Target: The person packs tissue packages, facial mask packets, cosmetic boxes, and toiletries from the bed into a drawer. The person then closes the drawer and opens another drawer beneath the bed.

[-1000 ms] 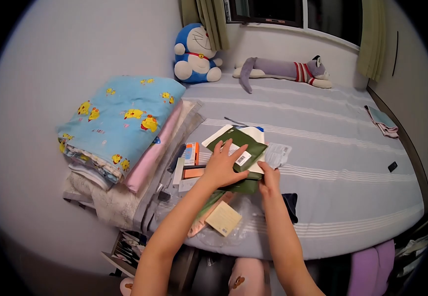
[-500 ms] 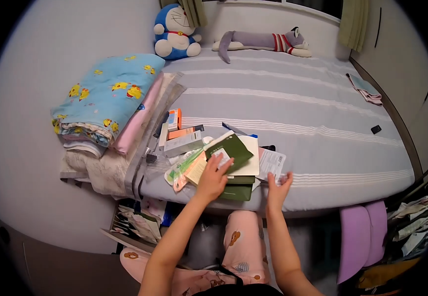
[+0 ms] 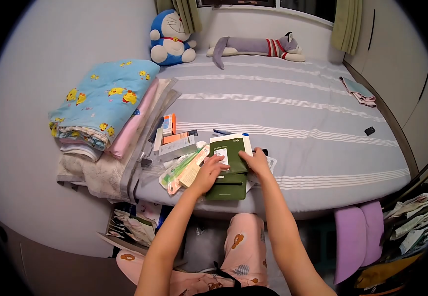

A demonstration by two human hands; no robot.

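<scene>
A dark green flat packet (image 3: 237,150) with a white label lies upright-facing over a white sheet or booklet (image 3: 247,141) on the bed's near edge. My left hand (image 3: 211,173) is on its lower left, fingers reaching over the label. Along the packet's right edge, my right hand (image 3: 257,162) grips with the thumb on top and the fingers partly hidden. More green packaging (image 3: 227,190) sits just below. Left of it are a green-and-clear plastic pack (image 3: 184,169), a cream box (image 3: 190,175) and a grey-white box (image 3: 177,148). Beside my right hand, a white printed card (image 3: 272,164) is partly covered.
An orange-and-white box (image 3: 168,124) stands behind the pile. Folded quilts (image 3: 106,106) are stacked at left. Two plush toys (image 3: 172,39) rest at the back. A small black object (image 3: 370,130) and a folded cloth (image 3: 358,92) lie at right. An open drawer (image 3: 131,226) juts out below.
My right hand has moved left and up from beside the white card to the green packet's right edge. The packet has turned from tilted to nearly straight.
</scene>
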